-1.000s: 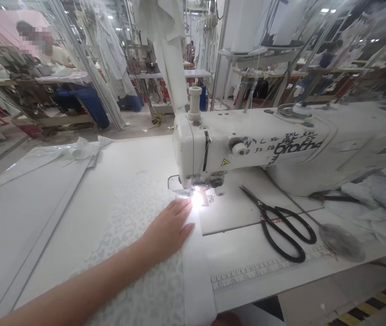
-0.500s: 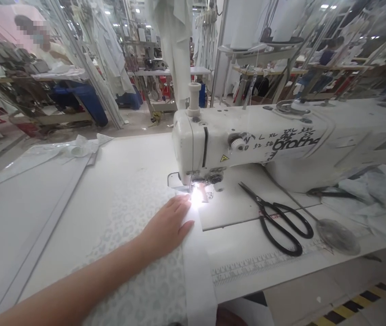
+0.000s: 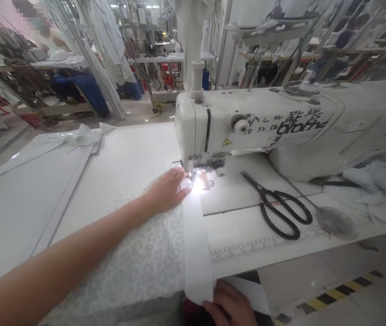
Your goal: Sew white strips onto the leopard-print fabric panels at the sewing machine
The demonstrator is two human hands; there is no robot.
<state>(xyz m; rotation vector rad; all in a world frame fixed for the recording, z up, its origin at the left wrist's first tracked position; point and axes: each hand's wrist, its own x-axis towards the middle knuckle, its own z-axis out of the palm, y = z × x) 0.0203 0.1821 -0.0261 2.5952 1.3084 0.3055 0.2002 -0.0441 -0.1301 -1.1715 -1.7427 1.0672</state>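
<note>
White table [image 3: 142, 142]: strip [image 3: 197, 246] partly under left hand [image 3: 166, 191], thumb apart; end in right hand's [image 3: 233, 302] pinch.

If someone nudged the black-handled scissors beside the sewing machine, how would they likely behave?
The black-handled scissors would probably slide rather than roll, since they lie flat on a smooth-looking work surface. They'd likely stay rigid, given the metal-looking blades.

Two bare hands, a left hand [image 3: 167, 190] and a right hand [image 3: 232, 304]; one white strip [image 3: 196, 244]; one leopard-print cloth [image 3: 145, 256] at left; on the near desk [image 3: 128, 142], one sewing machine [image 3: 267, 117] with one yellow warning triangle [image 3: 227, 142], one pair of scissors [image 3: 262, 192], one printed ruler scale [image 3: 247, 250].
</note>
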